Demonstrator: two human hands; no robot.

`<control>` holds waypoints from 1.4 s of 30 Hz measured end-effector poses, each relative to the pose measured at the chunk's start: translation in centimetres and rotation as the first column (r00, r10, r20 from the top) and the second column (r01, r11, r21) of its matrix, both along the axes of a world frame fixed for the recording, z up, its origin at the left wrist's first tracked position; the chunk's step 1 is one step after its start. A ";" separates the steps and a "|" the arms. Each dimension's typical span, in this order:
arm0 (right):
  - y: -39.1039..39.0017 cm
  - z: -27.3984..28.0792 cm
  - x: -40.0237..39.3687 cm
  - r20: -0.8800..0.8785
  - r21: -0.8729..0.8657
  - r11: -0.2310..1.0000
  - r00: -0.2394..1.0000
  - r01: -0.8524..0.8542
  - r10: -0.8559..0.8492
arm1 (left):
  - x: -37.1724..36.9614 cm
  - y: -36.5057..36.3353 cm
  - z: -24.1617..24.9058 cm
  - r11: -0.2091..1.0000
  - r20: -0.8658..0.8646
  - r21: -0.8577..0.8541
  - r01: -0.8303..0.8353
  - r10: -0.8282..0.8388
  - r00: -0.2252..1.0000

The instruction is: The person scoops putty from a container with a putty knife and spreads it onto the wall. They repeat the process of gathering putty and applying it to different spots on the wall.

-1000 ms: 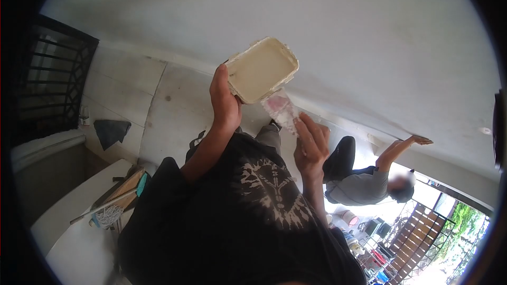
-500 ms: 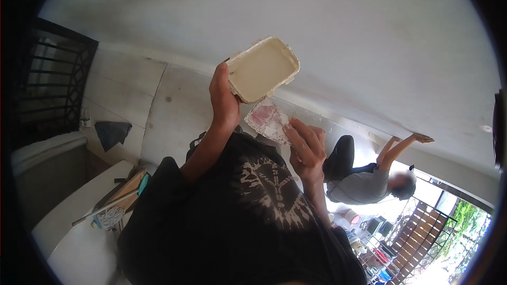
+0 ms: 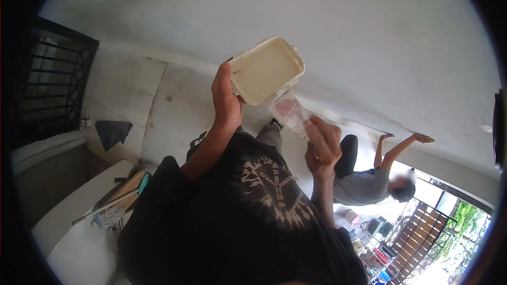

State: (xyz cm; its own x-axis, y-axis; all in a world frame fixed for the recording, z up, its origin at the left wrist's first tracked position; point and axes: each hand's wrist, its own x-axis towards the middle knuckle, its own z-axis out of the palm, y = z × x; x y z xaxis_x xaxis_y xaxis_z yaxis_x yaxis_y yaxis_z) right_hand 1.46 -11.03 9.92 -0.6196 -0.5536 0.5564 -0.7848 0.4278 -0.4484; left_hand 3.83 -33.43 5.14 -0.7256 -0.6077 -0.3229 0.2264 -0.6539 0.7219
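A cream-coloured rectangular tub [image 3: 266,71], its rim crusted with pale paste, is held up by my left hand [image 3: 227,100], which grips its left side with the thumb at the rim. Inside the tub the surface is smooth and pale. Below the tub's lower right edge is a flat scraper [image 3: 289,111] with a pinkish, paste-smeared face, slightly blurred. My right hand [image 3: 322,148] pinches the scraper's lower right end. The scraper's upper end lies close to the tub's rim; whether they touch I cannot tell.
A co-worker [image 3: 364,184] in a grey shirt reaches both hands to the pale wall [image 3: 369,37] at the right. At the left are a dark window grille [image 3: 55,79], a hanging dark cloth [image 3: 112,133] and a mop head [image 3: 110,217]. A slatted gate [image 3: 420,237] stands lower right.
My right hand and the scraper have moved to the right. The tub has shifted slightly right in my left hand. The co-worker's second hand now shows against the wall.
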 end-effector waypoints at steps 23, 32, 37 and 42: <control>0.2 -0.8 0.3 0.035 0.049 0.998 0.998 -0.050 0.048 | -0.4 0.4 -0.5 0.999 0.024 -0.028 0.022 -0.021 0.999; -0.9 0.0 1.0 0.066 0.023 0.992 0.991 -0.121 0.119 | -0.4 0.1 0.1 0.996 0.011 0.052 0.066 -0.067 0.998; -0.3 -0.4 0.1 0.002 0.025 1.000 1.000 -0.001 0.001 | -0.6 0.3 -0.2 0.998 0.013 0.059 0.020 -0.021 1.000; -0.2 1.0 1.2 0.060 0.031 0.990 0.989 -0.140 0.138 | -0.5 0.2 -0.5 0.995 -0.018 0.083 0.052 -0.051 0.999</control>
